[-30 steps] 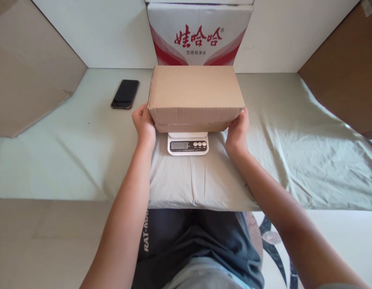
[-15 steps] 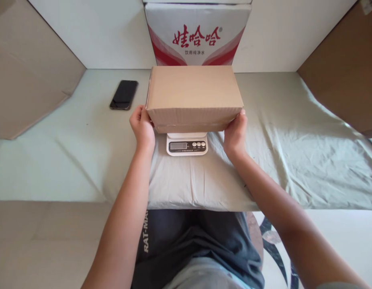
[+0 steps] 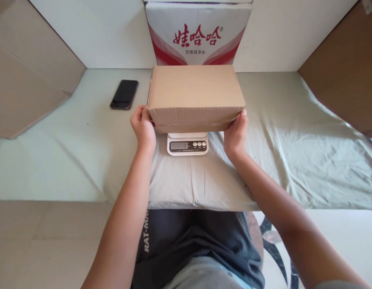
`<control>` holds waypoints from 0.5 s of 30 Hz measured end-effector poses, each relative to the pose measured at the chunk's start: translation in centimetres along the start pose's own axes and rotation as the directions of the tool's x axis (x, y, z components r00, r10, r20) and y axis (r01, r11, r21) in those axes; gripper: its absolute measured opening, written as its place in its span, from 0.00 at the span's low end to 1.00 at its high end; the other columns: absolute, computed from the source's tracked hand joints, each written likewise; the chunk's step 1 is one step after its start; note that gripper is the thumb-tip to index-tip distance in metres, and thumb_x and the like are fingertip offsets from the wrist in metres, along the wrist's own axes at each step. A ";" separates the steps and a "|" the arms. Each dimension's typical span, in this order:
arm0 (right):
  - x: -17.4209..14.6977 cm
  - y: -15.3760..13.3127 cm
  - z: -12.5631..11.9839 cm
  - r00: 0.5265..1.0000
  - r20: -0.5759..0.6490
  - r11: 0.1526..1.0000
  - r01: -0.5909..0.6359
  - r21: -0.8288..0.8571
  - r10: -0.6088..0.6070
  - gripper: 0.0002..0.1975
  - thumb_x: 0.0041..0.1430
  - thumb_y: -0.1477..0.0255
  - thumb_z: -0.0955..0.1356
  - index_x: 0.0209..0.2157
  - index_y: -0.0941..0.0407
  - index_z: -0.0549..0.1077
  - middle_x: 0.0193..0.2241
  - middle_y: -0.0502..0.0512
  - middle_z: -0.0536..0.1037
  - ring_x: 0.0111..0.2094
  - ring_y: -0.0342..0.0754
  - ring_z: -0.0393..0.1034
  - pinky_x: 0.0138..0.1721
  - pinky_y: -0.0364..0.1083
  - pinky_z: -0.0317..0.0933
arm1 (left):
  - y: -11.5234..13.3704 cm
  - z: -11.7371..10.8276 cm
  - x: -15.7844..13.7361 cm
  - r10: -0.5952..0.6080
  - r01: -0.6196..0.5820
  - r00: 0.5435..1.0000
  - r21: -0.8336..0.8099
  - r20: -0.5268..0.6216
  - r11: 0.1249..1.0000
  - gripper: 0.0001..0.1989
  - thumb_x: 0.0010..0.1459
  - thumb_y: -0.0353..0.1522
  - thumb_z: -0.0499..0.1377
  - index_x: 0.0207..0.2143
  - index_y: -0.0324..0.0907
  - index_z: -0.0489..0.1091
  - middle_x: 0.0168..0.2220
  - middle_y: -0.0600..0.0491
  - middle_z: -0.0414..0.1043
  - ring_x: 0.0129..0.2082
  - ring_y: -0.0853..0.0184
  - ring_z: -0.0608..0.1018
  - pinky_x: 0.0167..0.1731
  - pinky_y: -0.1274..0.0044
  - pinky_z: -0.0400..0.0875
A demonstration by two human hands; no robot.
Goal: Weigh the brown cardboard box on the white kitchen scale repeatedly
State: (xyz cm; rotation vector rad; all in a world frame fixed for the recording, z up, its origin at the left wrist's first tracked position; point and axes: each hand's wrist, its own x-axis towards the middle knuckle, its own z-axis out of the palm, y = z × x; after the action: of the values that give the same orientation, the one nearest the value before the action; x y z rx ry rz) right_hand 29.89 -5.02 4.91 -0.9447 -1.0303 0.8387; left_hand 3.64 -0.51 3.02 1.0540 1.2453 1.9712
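Cardboard box at the centre of the bench, its plain brown top facing up, its near side towards you, a seam running across that side's lower part. Your left hand is at the box's left end, gripping by the near corner, thumb side up, some fingers hidden behind the cardboard. Your right hand grips the opposite end, low at the near right corner, fingers partly out of sight beneath. Grip: both hands closed in on the box, holding it between them. White scale directly below; its near edge juts out towards you, with display at left and three round buttons at right. Whether the box's underside touches the platform, you cannot tell from here; the display figures are too faint to read. Dark phone lies flat to the left of the box, just beyond your left hand, apart from both. Pale green cloth spreads under everything, creased at near centre and to the right. Far side: white-and-red carton with red characters, upright behind the box, before a white wall. Large brown cardboard panels flank the bench, one far left, one far right.
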 end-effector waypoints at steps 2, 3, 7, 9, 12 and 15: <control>0.0 0.0 0.0 1.000 0.005 1.000 -0.001 0.006 0.001 0.41 0.68 0.30 0.62 0.59 0.45 0.84 0.64 0.55 0.85 0.85 0.64 0.59 0.86 0.69 0.57 | 0.0 0.0 0.0 -0.006 0.006 1.000 0.015 -0.002 1.000 0.33 0.61 0.62 0.69 0.28 0.45 0.65 0.29 0.55 0.59 0.30 0.66 0.69 0.30 0.76 0.59; 0.1 0.0 0.0 1.000 0.007 1.000 0.000 0.008 0.000 0.41 0.68 0.30 0.62 0.60 0.46 0.83 0.65 0.55 0.85 0.86 0.64 0.58 0.87 0.69 0.56 | 0.1 0.0 0.0 -0.011 0.011 1.000 0.020 -0.002 1.000 0.33 0.61 0.62 0.69 0.28 0.45 0.66 0.29 0.55 0.60 0.30 0.66 0.69 0.30 0.76 0.59; 0.1 0.0 -0.1 1.000 0.016 1.000 -0.001 0.018 0.001 0.41 0.68 0.30 0.62 0.59 0.45 0.84 0.67 0.54 0.84 0.86 0.63 0.57 0.88 0.68 0.54 | 0.2 0.0 0.0 -0.022 0.022 1.000 0.026 -0.002 0.999 0.33 0.59 0.63 0.70 0.28 0.45 0.65 0.28 0.56 0.59 0.29 0.66 0.67 0.28 0.75 0.58; 0.2 0.1 -0.2 1.000 0.014 1.000 -0.004 0.023 0.004 0.40 0.69 0.31 0.62 0.59 0.45 0.84 0.67 0.54 0.85 0.86 0.62 0.57 0.88 0.67 0.53 | 0.3 0.0 0.0 -0.013 0.013 1.000 0.022 -0.001 1.000 0.34 0.59 0.63 0.70 0.28 0.46 0.64 0.28 0.56 0.58 0.28 0.67 0.66 0.27 0.75 0.58; 0.2 0.2 -0.2 1.000 0.008 1.000 -0.010 0.023 0.010 0.41 0.68 0.30 0.62 0.60 0.46 0.84 0.68 0.53 0.84 0.86 0.63 0.57 0.88 0.67 0.53 | 0.3 0.0 -0.1 0.003 -0.003 1.000 0.009 -0.001 1.000 0.34 0.60 0.62 0.71 0.27 0.45 0.63 0.28 0.56 0.57 0.27 0.68 0.64 0.26 0.76 0.57; 0.1 0.2 -0.1 1.000 -0.011 0.999 -0.013 0.029 0.014 0.42 0.68 0.30 0.62 0.62 0.46 0.83 0.68 0.53 0.84 0.86 0.63 0.58 0.88 0.67 0.54 | 0.4 0.1 -0.2 0.011 -0.011 1.000 0.009 -0.007 1.000 0.33 0.60 0.61 0.71 0.27 0.45 0.62 0.28 0.56 0.56 0.27 0.69 0.63 0.25 0.77 0.56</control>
State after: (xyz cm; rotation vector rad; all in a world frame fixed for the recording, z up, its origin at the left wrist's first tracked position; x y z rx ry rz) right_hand 29.98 -4.91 4.70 -0.9316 -1.0003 0.8567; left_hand 3.81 -0.73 3.37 1.0614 1.2558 1.9803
